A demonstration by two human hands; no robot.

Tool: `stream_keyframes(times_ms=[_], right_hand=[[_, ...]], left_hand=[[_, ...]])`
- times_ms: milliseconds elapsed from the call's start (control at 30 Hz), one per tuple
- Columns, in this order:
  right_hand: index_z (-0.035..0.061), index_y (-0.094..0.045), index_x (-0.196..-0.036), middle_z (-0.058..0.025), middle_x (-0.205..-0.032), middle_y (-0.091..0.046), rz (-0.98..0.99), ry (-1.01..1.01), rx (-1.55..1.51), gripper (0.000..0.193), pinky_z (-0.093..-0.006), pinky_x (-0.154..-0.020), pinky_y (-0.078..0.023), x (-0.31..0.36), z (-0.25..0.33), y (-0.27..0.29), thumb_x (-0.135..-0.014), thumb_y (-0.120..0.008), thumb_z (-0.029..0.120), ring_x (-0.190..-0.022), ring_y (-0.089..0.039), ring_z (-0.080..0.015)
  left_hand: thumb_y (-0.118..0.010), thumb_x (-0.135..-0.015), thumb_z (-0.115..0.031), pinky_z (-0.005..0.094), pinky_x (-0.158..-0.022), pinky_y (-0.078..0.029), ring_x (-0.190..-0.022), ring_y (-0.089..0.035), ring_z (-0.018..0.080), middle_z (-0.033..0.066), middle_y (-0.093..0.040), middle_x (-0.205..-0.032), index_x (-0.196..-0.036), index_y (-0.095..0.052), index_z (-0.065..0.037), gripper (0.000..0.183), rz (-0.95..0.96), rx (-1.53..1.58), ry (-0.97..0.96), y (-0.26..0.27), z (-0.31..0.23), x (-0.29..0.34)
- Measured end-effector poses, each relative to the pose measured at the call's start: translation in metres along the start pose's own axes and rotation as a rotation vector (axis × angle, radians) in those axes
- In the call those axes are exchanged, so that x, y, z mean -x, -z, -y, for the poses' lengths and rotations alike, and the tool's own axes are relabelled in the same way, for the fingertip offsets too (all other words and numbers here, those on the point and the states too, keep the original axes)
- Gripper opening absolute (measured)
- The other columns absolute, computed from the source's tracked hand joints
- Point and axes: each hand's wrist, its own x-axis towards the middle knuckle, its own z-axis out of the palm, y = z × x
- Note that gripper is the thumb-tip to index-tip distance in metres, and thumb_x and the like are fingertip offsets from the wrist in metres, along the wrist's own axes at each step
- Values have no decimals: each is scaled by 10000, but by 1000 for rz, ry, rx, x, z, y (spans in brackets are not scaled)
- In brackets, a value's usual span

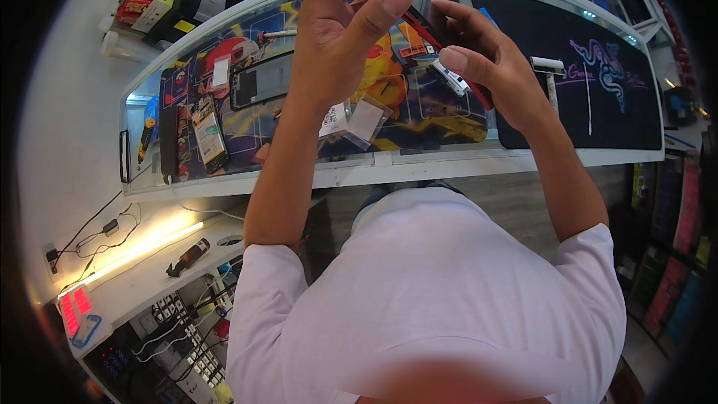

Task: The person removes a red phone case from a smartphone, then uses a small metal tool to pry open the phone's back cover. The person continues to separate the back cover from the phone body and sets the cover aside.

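Above the counter I hold a thin, dark, red-edged phone (425, 24), tilted, between both hands. My left hand (336, 37) pinches its far end with thumb and fingers. The near side is gripped by my right hand (490, 60), with the thumb along the edge and the fingers curled behind. Under the phone lies a small white and silver object (450, 77) that I cannot make out. Left of my left forearm is an empty dark phone frame (262, 81), and beyond it an opened phone (210, 135) with its inner parts showing. Clear plastic bags (367, 121) with white paper lie between my arms.
A colourful printed mat (449, 126) covers the counter's left and middle; a black mat (613, 123) is at right. On the black mat lie a white-headed T-shaped tool (548, 66) and a thin white stick (588, 97). A yellow-black cutter (146, 138) sits at the far left.
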Motion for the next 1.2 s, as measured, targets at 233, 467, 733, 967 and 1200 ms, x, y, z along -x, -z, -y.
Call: stream_keyframes(times_ms=[233, 467, 733, 967, 1200], right_hand=[[37, -519, -1485, -215, -1329, -602, -56, -11, -36, 985, -365, -1072, -489, -3, 4, -7, -770, -828, 640, -1256, -603, -298], [44, -508, -1491, -199, -1328, -599, -45, -23, -181, 960, -355, -1086, -473, -3, 1, -22, -759, -866, 552, -1260, -592, -285], [81, -508, -1488, -148, -1313, -591, -92, 155, -71, 914, -366, -1087, -467, 2, -19, -22, -721, -890, 398, -1239, -594, -260], [71, -544, -1455, -115, -1200, -613, -161, 455, 300, 901, -355, -942, -519, 0, -30, 0, -680, -911, 350, -1094, -612, -233], [94, -579, -1438, -108, -1142, -631, -163, 575, 580, 918, -352, -873, -532, 0, -29, 12, -649, -944, 393, -1021, -618, -243]], left_hand=[[-715, -948, -143, 327, -1030, -370, -1123, -484, 151, 46, -492, -1162, -1112, -542, -119, 240, -13, 218, 60, 1, 7, -1], [-645, -950, -91, 341, -1059, -433, -1179, -541, 168, 52, -529, -1181, -1133, -560, -80, 202, 79, 174, -34, 17, 23, 0], [-672, -910, -156, 393, -1113, -470, -1306, -563, 278, 78, -511, -1224, -1124, -513, -87, 276, 100, 267, 175, 8, 5, 11], [-684, -969, -213, 324, -1023, -523, -1139, -648, 174, 113, -681, -1207, -1340, -634, 7, 434, 115, 136, 384, 8, -10, 9], [-683, -972, -136, 273, -938, -561, -1038, -685, 131, 84, -718, -1144, -1298, -680, 1, 354, 115, 162, 459, 5, -3, 14]])
